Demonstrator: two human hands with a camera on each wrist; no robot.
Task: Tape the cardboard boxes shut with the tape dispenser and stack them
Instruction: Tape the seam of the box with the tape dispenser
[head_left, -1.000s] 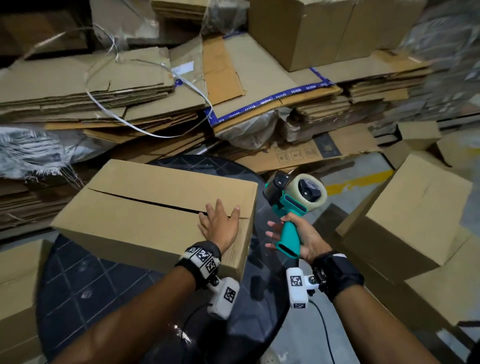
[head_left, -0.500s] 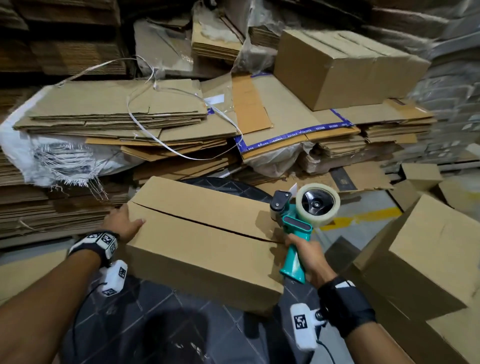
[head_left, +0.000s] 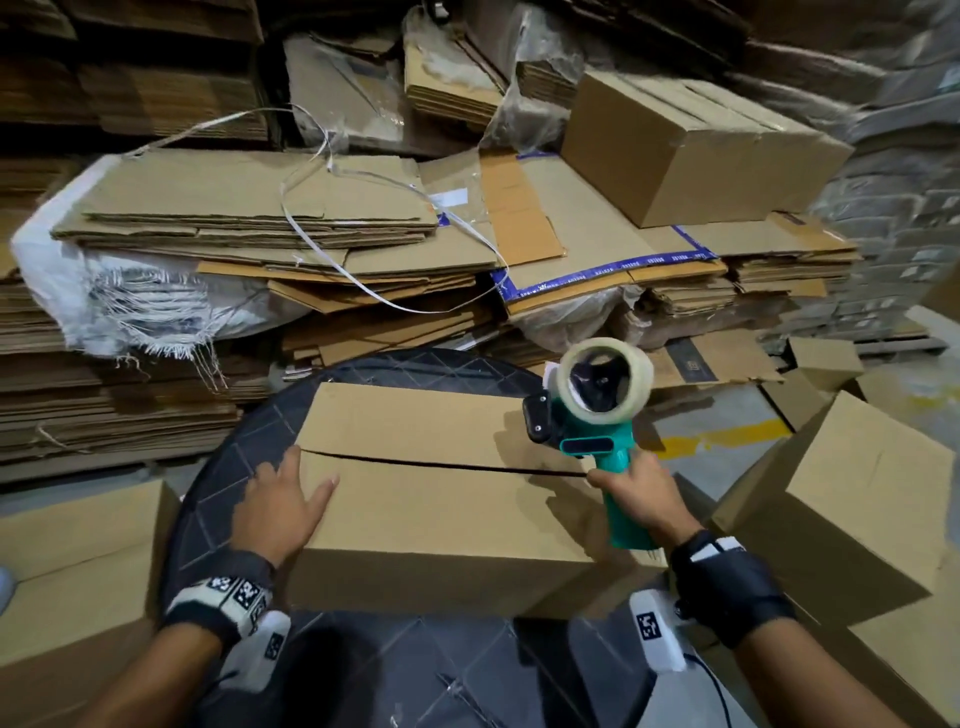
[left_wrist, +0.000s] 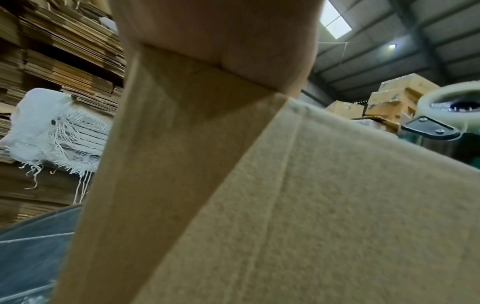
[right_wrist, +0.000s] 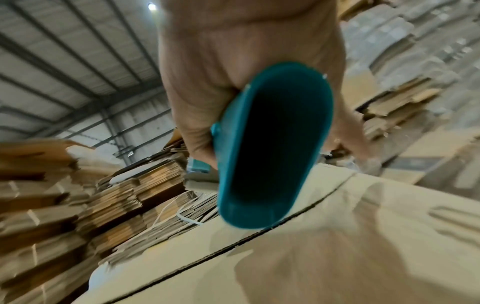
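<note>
A closed cardboard box (head_left: 441, 499) lies on a dark round table (head_left: 218, 467), its two top flaps meeting along an untaped seam (head_left: 441, 462) that runs the length of the lid. The left hand (head_left: 278, 512) lies flat on the near flap at the box's left end, fingers straight and spread, palm pressing down over the corner; in the left wrist view only the heel of this hand (left_wrist: 221, 41) shows above the box corner (left_wrist: 285, 98). At the box's right end the right hand (head_left: 636, 496) is wrapped tightly round the teal handle of the tape dispenser (head_left: 592, 431), whose head stands just above the right end of the seam; whether it touches the cardboard cannot be told. The right wrist view looks up the hollow butt of the handle (right_wrist: 272, 144), with the fingers curled about it and the seam (right_wrist: 233, 244) passing beneath. A roll of clear tape (head_left: 605, 376) sits on the dispenser, above the box's right edge. To the right of the box stands another closed box (head_left: 857, 509). Behind the box lie stacks of flattened cardboard (head_left: 260, 223), a loose white strap (head_left: 332, 249) and a frayed white sack (head_left: 145, 306).
</note>
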